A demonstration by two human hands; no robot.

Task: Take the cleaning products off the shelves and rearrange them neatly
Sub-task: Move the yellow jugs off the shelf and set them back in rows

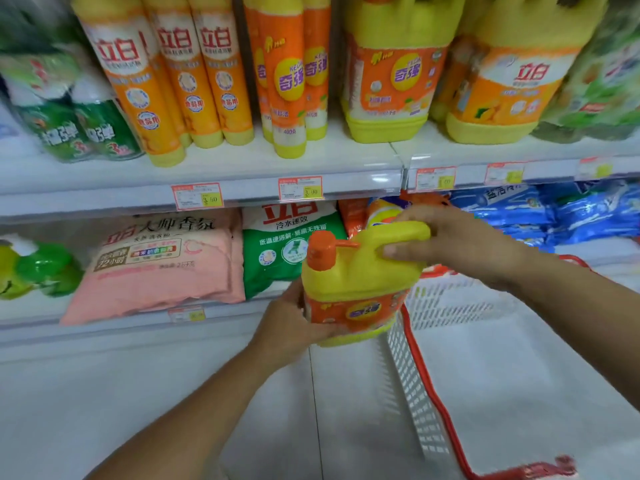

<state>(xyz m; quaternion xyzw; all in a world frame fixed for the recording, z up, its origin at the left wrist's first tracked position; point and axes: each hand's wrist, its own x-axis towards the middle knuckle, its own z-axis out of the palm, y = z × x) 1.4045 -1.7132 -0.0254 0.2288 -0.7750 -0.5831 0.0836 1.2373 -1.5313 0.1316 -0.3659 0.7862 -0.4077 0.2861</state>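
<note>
Soap jug is up in the air in front of the lower shelf, just beside the white basket. Your right grip wraps round its handle, and your left grip holds its bottom. Tall bottles and two big jugs stand in rows on the top shelf, so that part looks tidy. The one you hold has no spot yet. What lies in the basket is hard to see; maybe more is left.
</note>
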